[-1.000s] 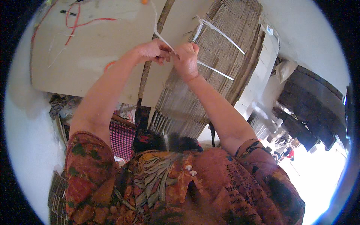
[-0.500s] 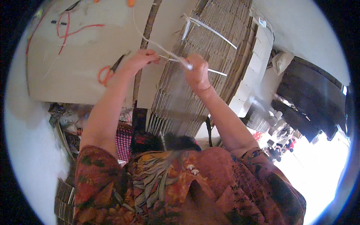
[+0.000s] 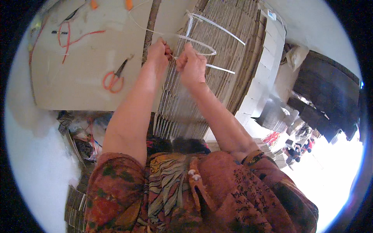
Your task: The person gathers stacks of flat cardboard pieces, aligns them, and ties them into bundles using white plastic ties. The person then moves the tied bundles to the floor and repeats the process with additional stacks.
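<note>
Grips [image 3: 157, 52] [image 3: 192, 65] closed on white strap [image 3: 220, 69]

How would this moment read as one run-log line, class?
Left hand: curled, grip unclear | Right hand: at lower white strap, grip unclear | Cardboard stack: below right hand | Orange-handled scissors: on pale surface, untouched

On my left, beige table [image 3: 77, 89] carrying orange-handled scissors [image 3: 115, 79], pointing away from me; red string [image 3: 68, 42] looping farther off, small black piece [image 3: 55, 32] lying at its loop; two orange things [image 3: 129, 4] sitting beyond. Dark strip [image 3: 152, 21] running along table; right of it, cardboard stack [image 3: 225, 33] resting before me.
</note>
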The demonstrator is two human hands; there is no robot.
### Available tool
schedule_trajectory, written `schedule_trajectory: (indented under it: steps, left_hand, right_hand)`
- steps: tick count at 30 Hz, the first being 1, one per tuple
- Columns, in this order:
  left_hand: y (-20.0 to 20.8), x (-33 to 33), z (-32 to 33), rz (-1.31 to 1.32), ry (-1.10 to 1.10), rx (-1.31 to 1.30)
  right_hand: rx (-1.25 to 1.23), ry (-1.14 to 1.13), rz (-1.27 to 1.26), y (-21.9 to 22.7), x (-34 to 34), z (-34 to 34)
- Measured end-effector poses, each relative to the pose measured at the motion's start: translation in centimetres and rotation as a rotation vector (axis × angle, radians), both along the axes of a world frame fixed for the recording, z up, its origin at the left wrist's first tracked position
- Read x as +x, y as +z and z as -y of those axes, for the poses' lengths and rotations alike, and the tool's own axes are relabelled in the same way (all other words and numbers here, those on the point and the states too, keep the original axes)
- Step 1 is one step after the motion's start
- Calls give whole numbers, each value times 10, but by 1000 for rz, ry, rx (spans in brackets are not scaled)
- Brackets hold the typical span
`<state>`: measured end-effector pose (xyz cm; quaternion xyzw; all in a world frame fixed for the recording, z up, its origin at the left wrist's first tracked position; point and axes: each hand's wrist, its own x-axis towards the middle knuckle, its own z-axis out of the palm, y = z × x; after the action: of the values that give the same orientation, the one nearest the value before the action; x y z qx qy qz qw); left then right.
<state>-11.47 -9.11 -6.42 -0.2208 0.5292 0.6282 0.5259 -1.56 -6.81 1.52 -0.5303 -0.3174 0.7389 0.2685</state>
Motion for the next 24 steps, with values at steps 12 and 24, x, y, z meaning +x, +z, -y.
schedule_trajectory:
  steps: [12,24]
  left_hand:
    - [-34,3,5,-41,-202,0]
    - [-5,14,27,-1479,-998,114]
  right_hand:
    - [-41,77,44,5,28,-15]
    - [1682,1471,811,-1,-9,-73]
